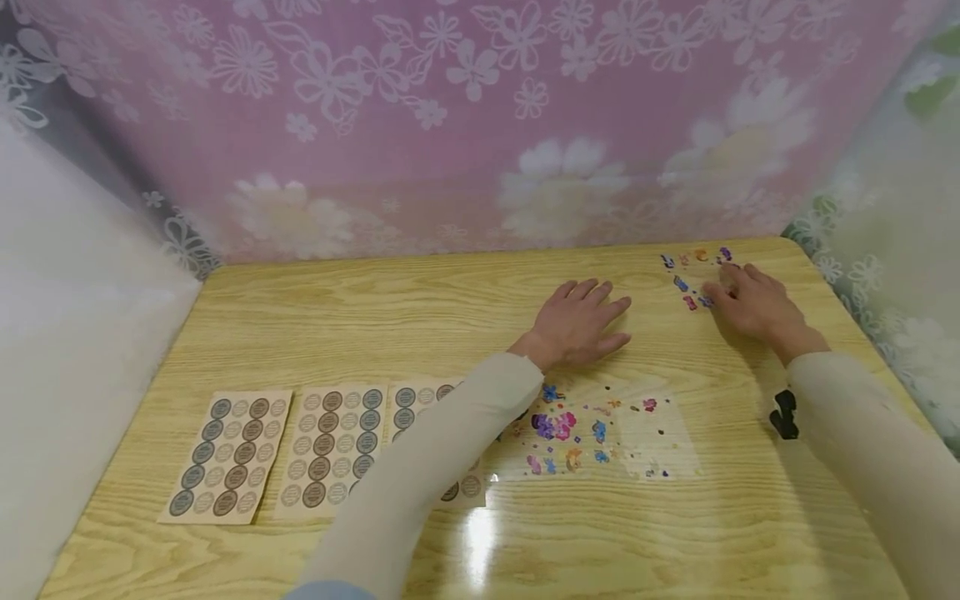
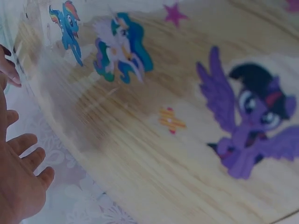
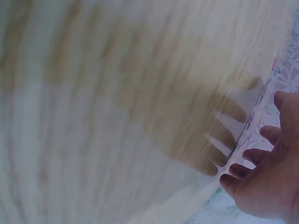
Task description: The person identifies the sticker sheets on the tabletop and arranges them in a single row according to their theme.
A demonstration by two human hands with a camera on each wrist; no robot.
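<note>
My left hand (image 1: 577, 325) is spread palm down over the middle of the table, its fingers extended and holding nothing. Just in front of it lies a clear sticker sheet (image 1: 660, 437) printed with colorful cartoon ponies. The left wrist view shows a purple winged pony (image 2: 247, 126) on that sheet up close. At the back right, my right hand (image 1: 761, 308) reaches the right side of a second group of pony stickers (image 1: 681, 283). Its fingers look loosely bent in the right wrist view, with no grip on anything visible. Whether the fingertips touch the stickers is unclear.
Three beige sheets of round labels, the leftmost sheet (image 1: 225, 458) among them, line the table's left front; my left sleeve (image 1: 420, 467) partly covers the right one. A small black object (image 1: 784, 415) is beside my right sleeve (image 1: 862, 433). A pink floral curtain (image 1: 450, 167) hangs behind the table.
</note>
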